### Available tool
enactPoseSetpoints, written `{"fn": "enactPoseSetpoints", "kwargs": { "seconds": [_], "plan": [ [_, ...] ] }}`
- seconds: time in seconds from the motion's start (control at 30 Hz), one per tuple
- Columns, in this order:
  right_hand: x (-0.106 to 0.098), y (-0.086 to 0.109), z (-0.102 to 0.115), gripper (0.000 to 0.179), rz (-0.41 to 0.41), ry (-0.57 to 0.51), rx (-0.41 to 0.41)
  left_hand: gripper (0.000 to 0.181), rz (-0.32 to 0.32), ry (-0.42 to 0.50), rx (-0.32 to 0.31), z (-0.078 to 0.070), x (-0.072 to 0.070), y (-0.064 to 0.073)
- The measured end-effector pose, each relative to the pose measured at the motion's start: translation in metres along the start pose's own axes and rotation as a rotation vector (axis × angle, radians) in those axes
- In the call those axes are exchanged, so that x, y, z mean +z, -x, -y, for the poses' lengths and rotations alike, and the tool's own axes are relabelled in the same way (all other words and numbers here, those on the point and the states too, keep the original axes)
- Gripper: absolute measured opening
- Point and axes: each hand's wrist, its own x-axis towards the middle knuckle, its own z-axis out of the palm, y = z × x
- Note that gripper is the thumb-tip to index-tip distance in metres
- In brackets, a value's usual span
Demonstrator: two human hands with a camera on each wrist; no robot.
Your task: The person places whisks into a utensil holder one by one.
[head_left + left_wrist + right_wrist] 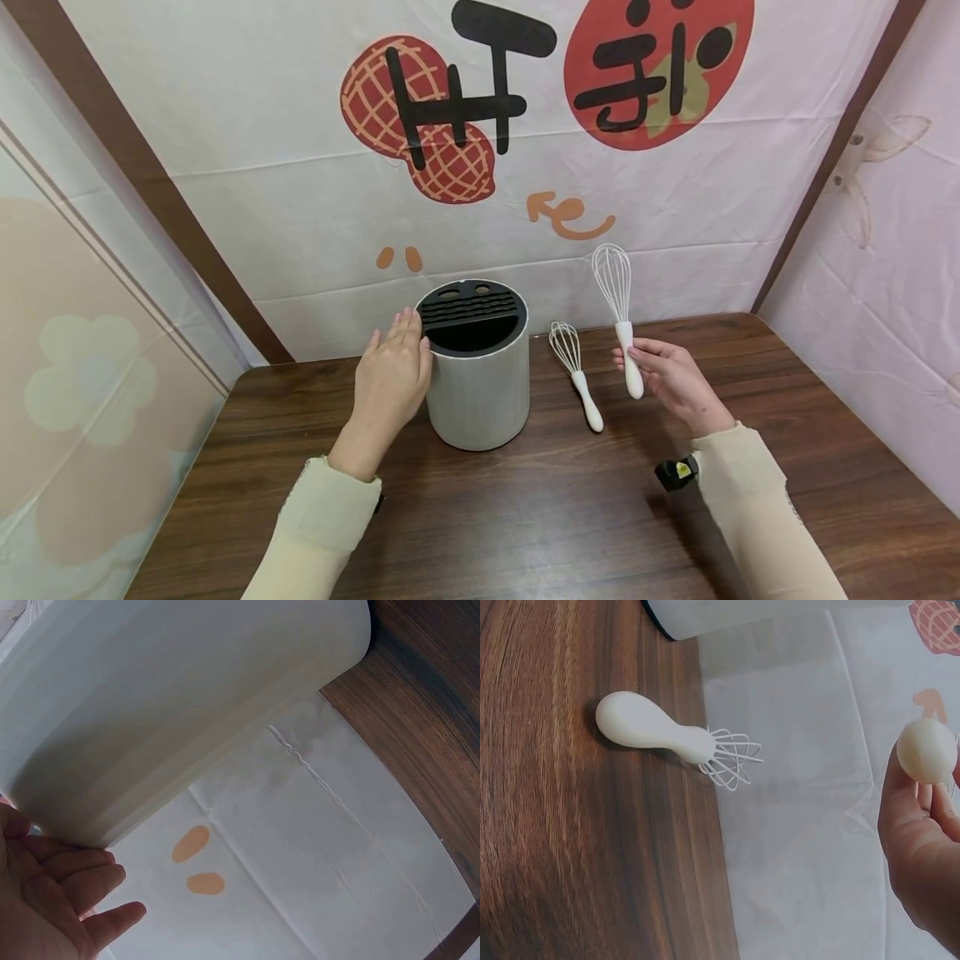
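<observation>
My right hand [670,377] pinches a white whisk [628,350] by its handle, wires pointing up, above the table's right half. In the right wrist view the rounded end of that whisk's handle [928,751] shows between the fingers. A second, smaller white whisk [588,400] lies on the table between my right hand and the utensil holder. My left hand [393,367], fingers extended, rests against the left side of the light grey utensil holder [480,404] near its rim. Its black lid [468,307] has slots, small holes and one large half-round opening.
The dark wooden table [517,525] carries the holder near its back edge. A white printed cloth wall [300,225] rises right behind it, and similar fabric panels [900,275] close off the sides.
</observation>
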Motion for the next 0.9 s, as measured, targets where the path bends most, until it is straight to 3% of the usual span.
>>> {"fn": "enactPoseSetpoints", "kwargs": {
  "seconds": [0.37, 0.9],
  "plan": [
    [0.004, 0.002, 0.003, 0.019, 0.036, -0.051, -0.031, 0.045, 0.001, 0.0, -0.005, 0.0, 0.0, 0.0],
    [0.013, 0.002, 0.01, 0.02, 0.026, -0.071, -0.044, 0.045, 0.008, 0.001, -0.008, -0.001, -0.002, 0.0]
  ]
}}
